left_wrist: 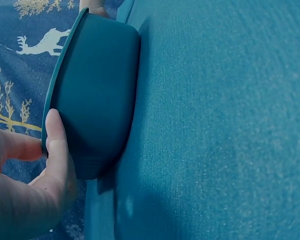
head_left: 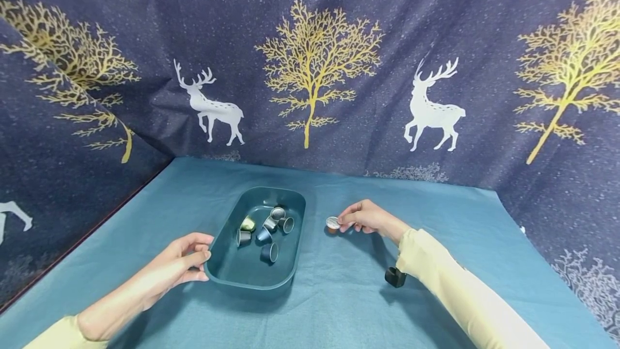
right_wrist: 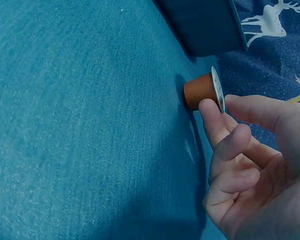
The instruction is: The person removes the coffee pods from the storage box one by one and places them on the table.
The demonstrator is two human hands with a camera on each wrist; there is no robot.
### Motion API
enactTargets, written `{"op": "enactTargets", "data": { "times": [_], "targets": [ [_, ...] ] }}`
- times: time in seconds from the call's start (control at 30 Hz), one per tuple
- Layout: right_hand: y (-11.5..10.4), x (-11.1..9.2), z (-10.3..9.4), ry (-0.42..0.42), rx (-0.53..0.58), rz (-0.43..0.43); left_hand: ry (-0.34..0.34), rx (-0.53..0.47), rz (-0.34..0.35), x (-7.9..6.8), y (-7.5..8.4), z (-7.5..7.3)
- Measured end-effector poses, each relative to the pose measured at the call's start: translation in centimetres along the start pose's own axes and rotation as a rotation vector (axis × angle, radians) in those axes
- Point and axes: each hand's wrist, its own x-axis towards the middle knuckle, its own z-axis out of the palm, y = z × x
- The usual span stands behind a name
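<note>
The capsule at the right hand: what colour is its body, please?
The capsule body is orange-brown; it shows best in the right wrist view.

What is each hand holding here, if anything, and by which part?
The left hand holds the tub by its rim, on the left side; the right hand pinches the brown capsule by the edge of its lid.

Eight coffee capsules [head_left: 263,236], one basin [head_left: 242,269]
Seven in the basin, one brown capsule [head_left: 332,229] right of it; one left hand [head_left: 185,260], one right hand [head_left: 365,217], one black object [head_left: 395,277]; three yellow trees [head_left: 311,85], two whole white deer [head_left: 215,107], part of a third deer [head_left: 18,214] at left.
</note>
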Motion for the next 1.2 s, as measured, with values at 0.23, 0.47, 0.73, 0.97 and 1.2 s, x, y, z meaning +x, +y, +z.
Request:
{"op": "enactTargets", "data": {
  "times": [0.23, 0.47, 0.73, 0.97, 1.2],
  "targets": [
    [-0.2, -0.2, 0.1, -0.015, -0.007, 0.0, -0.009, 0.002, 0.008, -0.1, -0.2, -0.1],
    [-0.6, -0.4, 0.0, -0.036, -0.012, -0.009, -0.006, -0.001, 0.005, -0.1, -0.1, -0.1],
    [-0.6, -0.4, -0.4, -0.039, -0.024, 0.001, -0.006, 0.0, -0.001, -0.1, 0.0, -0.1],
    [-1.1, -0.7, -0.5, -0.034, -0.052, -0.001, -0.005, 0.006, -0.004, -0.2, 0.0, -0.1],
    [-2.0, -1.1, -1.0, -0.012, -0.135, -0.032, -0.008, -0.002, 0.011, -0.1, -0.2, 0.0]
  ]
}}
